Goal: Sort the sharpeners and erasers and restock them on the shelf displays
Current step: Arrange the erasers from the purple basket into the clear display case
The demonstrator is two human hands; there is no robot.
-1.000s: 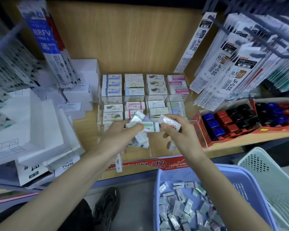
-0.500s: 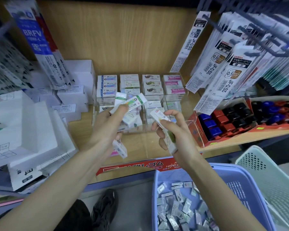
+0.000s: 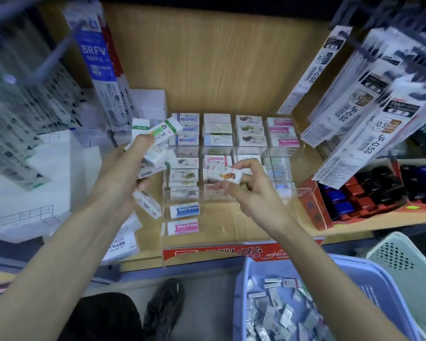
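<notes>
At the clear display tray's [image 3: 234, 222] left edge, the left hand's [image 3: 123, 173] grip holds several boxed erasers [image 3: 158, 141]; over its middle, the right hand's [image 3: 253, 193] grip pinches one orange-printed eraser [image 3: 223, 174].

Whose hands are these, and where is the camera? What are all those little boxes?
No robot here: these are a person's two hands. The camera sits on their head and looks down. The left hand grips a bunch of boxed erasers. The right hand pinches one eraser with an orange picture in its fingers. Both hover over a clear display case of sorted erasers on a wooden shelf. To the right is a red box of sharpeners; below, a blue basket holds more wrapped pieces.
</notes>
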